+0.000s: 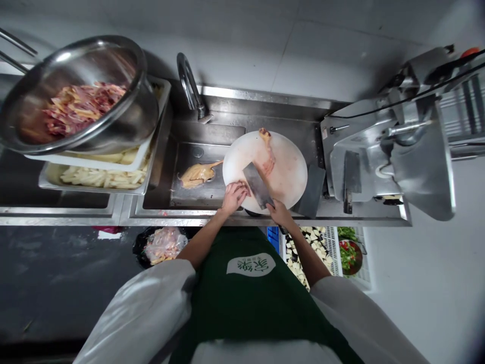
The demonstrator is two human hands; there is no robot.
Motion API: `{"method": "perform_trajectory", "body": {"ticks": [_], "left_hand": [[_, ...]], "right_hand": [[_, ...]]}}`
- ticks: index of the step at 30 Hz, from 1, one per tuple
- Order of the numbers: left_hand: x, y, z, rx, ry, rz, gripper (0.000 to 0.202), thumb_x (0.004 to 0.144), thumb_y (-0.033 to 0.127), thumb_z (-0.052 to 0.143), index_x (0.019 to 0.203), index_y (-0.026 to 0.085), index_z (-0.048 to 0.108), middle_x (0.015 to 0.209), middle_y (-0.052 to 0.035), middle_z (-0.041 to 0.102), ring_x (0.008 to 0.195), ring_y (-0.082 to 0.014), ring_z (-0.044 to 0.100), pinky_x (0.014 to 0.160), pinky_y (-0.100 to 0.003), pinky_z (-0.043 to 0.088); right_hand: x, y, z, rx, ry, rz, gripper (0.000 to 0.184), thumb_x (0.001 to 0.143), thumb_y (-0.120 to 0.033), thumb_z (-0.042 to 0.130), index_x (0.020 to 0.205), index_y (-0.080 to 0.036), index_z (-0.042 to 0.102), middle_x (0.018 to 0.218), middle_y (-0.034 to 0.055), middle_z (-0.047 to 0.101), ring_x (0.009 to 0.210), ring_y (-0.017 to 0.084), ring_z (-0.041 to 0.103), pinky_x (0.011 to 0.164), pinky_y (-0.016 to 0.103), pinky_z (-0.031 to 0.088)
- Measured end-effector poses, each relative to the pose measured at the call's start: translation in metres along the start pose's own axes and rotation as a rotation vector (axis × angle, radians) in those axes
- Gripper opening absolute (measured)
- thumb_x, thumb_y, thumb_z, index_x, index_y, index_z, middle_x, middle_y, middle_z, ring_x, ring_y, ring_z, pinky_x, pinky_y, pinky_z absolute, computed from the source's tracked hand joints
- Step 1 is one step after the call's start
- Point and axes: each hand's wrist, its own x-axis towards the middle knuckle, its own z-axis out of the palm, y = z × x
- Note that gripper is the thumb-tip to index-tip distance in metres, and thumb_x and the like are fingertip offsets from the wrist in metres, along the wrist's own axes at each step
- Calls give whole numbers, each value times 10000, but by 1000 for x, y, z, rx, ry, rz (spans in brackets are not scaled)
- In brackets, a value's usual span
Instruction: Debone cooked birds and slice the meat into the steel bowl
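My right hand [279, 211] is wrapped round the handle of a cleaver [257, 186], whose broad blade lies over the round white chopping board [291, 172]. On the board's left front edge rests my left hand [234, 196], fingers curled over a small piece of raw meat [247, 191] that they mostly hide. Farther back on the board lies a longer raw poultry piece [268, 151], with pink flesh at its near end. A plucked bird [197, 174] lies in the sink basin [193, 150] to the left of the board.
A steel bowl of chopped meat [85, 108] stands on trays at left, one with pale cut strips [102, 176]. A tap [189, 83] rises behind the sink. At right are a second cleaver [351, 177] and a slicing machine [420, 151]. Below stands a crate of cut vegetables [316, 247].
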Motion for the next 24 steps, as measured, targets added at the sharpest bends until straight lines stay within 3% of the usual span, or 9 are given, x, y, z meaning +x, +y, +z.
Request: {"method": "perform_trajectory", "body": {"ticks": [2, 5, 8, 10, 12, 15, 19, 22, 24], "left_hand": [[-5, 2, -10, -20, 123, -69, 219, 974, 357, 561, 1050, 217, 711, 1134, -124, 641, 1136, -269, 571, 1032, -475, 438], [-14, 1, -29, 23, 446, -220, 199, 974, 360, 556, 988, 214, 690, 1027, -114, 623, 1056, -265, 583, 997, -471, 443], [-21, -2, -40, 81, 595, -268, 179, 975, 349, 556, 944, 217, 671, 969, -100, 609, 1004, -259, 587, 986, -471, 438], [-21, -1, -36, 74, 534, -234, 179, 980, 339, 552, 954, 214, 676, 978, -101, 619, 1015, -260, 588, 990, -468, 433], [-17, 1, -25, 32, 365, -164, 198, 989, 336, 541, 1002, 209, 693, 1039, -113, 638, 1054, -260, 583, 998, -460, 434], [-10, 3, -2, -3, 91, -58, 245, 1001, 339, 522, 1097, 210, 708, 1177, -128, 644, 1121, -261, 567, 1011, -450, 440], [-3, -2, 14, 50, 5, -37, 251, 1005, 331, 521, 1097, 213, 722, 1219, -133, 635, 1141, -266, 548, 1002, -447, 447], [-2, -6, 12, 40, -2, -19, 255, 1009, 315, 511, 1101, 204, 721, 1232, -141, 629, 1158, -266, 547, 1016, -449, 445], [-3, -5, 8, 12, -10, 7, 243, 1004, 308, 518, 1101, 203, 715, 1239, -140, 629, 1174, -263, 552, 1030, -450, 444]], "right_hand": [[-9, -15, -10, -97, 88, 2, 252, 994, -280, 438, 1048, -147, 646, 865, 121, 711, 844, 262, 677, 761, 313, 482], [-16, -51, -20, -99, 294, -40, 370, 1059, -345, 315, 1184, -137, 594, 905, 148, 716, 854, 278, 684, 747, 315, 472], [-11, -78, -9, -38, 360, -55, 434, 1084, -378, 254, 1257, -129, 565, 1013, 182, 721, 938, 282, 695, 787, 316, 483], [-1, -82, 12, -66, 199, 3, 396, 1078, -345, 316, 1282, -119, 568, 1032, 193, 725, 943, 277, 703, 802, 316, 491], [11, -77, 34, -115, 7, 47, 360, 1054, -312, 404, 1311, -122, 571, 1049, 191, 732, 946, 273, 709, 816, 316, 498], [31, -59, 49, -103, -56, 8, 351, 1035, -302, 437, 1307, -140, 589, 1135, 184, 725, 1024, 271, 701, 853, 313, 507], [50, -25, 33, 83, -74, -18, 294, 1010, -291, 443, 1164, -136, 640, 896, 108, 744, 829, 220, 709, 738, 287, 538], [48, 0, 16, 244, -114, 72, 280, 995, -350, 467, 1125, -159, 625, 581, -19, 606, 479, 156, 570, 521, 263, 487], [40, 8, 9, 242, -81, 87, 267, 988, -354, 460, 1089, -167, 622, 547, -37, 564, 418, 141, 509, 475, 261, 454]]}}
